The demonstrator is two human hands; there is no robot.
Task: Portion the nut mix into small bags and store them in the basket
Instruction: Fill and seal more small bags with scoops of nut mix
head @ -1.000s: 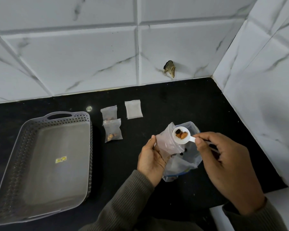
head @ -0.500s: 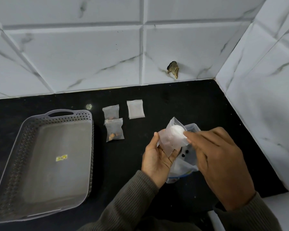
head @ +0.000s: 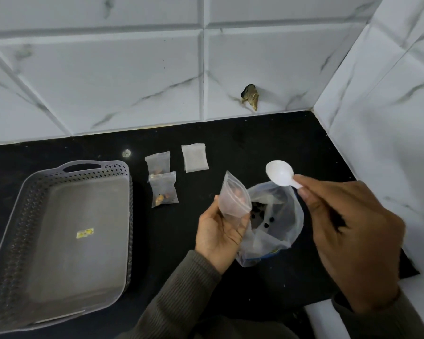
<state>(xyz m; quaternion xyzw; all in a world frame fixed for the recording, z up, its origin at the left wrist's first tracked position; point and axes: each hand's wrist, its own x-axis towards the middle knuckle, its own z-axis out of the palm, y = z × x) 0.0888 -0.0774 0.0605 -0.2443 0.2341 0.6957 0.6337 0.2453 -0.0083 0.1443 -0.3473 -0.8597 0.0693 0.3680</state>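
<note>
My left hand (head: 218, 234) holds a small clear zip bag (head: 233, 199) upright with its mouth open; a few nuts show inside it. My right hand (head: 348, 231) pinches the handle of a white plastic spoon (head: 279, 176), whose bowl looks empty and is raised up and to the right of the small bag. Below both stands the large open bag of nut mix (head: 277, 216) on the black counter. Two filled small bags (head: 162, 189) (head: 157, 163) lie to the left, and a flat pile of empty small bags (head: 195, 157) lies behind. The grey basket (head: 8, 253) stands at the left.
White marble-look tiles form the back wall and the right wall (head: 377, 118), which meet in a corner at the back right. A broken hole (head: 250, 96) shows in the back wall. The counter's front edge runs near my sleeves.
The spoon carried nuts a second ago, tipped into the small bag's mouth, and is now lifted clear to the right with an empty bowl. My left hand kept hold of the small bag.
</note>
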